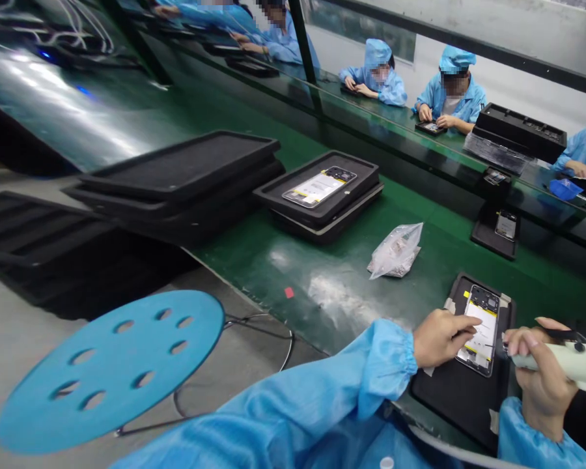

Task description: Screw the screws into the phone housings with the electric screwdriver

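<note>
An open-backed phone (482, 326) lies in a black tray (456, 391) at the near edge of the green belt. My left hand (439, 337) rests on the phone's left side with fingers curled and pressing it down. My right hand (542, 378) is wrapped round a pale electric screwdriver (571, 365), whose thin tip points at the phone's right edge. Both arms wear light blue sleeves.
A clear plastic bag (396, 250) lies on the green belt (322, 280). Farther left sit a tray with another phone (319, 186) and stacked black trays (176, 176). A blue perforated stool (107, 368) stands at lower left. Several blue-clad people work across the belt.
</note>
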Demonstrator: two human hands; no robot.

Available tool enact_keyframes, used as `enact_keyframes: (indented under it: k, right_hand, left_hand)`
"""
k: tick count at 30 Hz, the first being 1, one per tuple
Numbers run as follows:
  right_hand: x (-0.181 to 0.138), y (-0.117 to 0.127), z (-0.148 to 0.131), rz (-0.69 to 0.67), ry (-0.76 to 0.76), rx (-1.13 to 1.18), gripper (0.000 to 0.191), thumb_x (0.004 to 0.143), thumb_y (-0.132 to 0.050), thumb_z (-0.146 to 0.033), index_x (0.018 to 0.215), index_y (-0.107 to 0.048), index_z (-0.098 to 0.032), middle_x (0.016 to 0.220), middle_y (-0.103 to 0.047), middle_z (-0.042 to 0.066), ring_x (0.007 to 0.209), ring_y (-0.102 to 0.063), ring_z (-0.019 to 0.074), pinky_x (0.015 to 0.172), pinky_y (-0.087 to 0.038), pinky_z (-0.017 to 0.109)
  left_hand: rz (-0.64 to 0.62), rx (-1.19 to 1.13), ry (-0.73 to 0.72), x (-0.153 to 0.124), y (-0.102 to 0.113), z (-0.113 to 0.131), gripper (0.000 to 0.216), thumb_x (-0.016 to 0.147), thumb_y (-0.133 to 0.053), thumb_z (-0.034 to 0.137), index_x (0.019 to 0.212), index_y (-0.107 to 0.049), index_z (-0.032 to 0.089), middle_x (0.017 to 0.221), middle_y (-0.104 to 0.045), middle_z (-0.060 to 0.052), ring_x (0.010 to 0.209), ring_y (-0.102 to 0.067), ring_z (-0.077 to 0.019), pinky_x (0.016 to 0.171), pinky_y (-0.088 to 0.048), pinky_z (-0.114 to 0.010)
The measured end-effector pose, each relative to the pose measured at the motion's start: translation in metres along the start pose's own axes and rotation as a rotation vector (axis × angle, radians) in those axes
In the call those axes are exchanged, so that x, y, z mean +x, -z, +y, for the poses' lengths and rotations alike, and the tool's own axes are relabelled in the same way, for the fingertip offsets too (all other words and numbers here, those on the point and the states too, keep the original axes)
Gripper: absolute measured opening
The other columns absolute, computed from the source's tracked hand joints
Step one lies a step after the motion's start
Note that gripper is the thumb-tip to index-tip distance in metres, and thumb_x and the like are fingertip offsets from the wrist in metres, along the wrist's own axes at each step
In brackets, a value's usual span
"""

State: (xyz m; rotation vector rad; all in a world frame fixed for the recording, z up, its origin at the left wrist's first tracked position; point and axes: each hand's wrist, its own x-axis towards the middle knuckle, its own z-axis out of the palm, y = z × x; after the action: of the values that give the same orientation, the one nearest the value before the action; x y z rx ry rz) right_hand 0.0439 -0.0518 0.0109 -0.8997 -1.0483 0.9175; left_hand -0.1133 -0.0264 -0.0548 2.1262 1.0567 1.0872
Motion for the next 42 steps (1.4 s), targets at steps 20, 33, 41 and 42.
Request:
enact_keyframes:
  k: [20,33,41,42]
  right_hand:
    - [-0.004,0.003,0.02,-0.164,-0.084,-0.004,0.014,0.083,-0.063,-0.027,0.083,-0.053,-0.018,0.057,-0.05,-0.001,0.057,-0.053,0.018,0.061,-0.046,0.035]
    - [-0.007,-0.002,0.018,-0.182,-0.069,-0.059,0.019,0.083,-0.063,-0.032,0.077,-0.051,-0.019,0.056,-0.052,0.0,0.056,-0.055,0.0192,0.059,-0.047,0.036]
    - [-0.006,0.002,0.018,-0.189,-0.048,0.027,0.009,0.084,-0.062,-0.023,0.08,-0.054,-0.019,0.057,-0.051,-0.002,0.056,-0.053,0.017,0.065,-0.046,0.035]
    - [-0.006,0.002,0.019,-0.221,-0.06,0.011,0.017,0.086,-0.061,-0.024,0.072,-0.053,-0.018,0.058,-0.051,0.0,0.058,-0.053,0.0171,0.065,-0.045,0.035]
  left_hand:
    - [-0.08,-0.163,-0.018,-0.006,-0.008,-0.006,0.034,0.082,-0.067,0.021,0.115,-0.062,0.017,0.09,-0.075,-0.002,0.086,-0.07,-0.0157,0.084,-0.05,-0.024]
    - [-0.065,-0.13,-0.031,-0.006,-0.011,-0.008,0.034,0.08,-0.069,0.023,0.113,-0.062,0.018,0.087,-0.076,-0.001,0.086,-0.07,-0.0159,0.082,-0.049,-0.024]
    - [-0.091,-0.103,-0.022,-0.005,-0.009,-0.006,0.033,0.08,-0.068,0.02,0.113,-0.062,0.019,0.088,-0.075,0.001,0.086,-0.07,-0.0156,0.083,-0.048,-0.024]
    - [-0.089,-0.104,-0.028,-0.005,-0.009,-0.006,0.033,0.081,-0.068,0.02,0.113,-0.062,0.018,0.088,-0.076,0.0,0.086,-0.07,-0.0156,0.082,-0.048,-0.024]
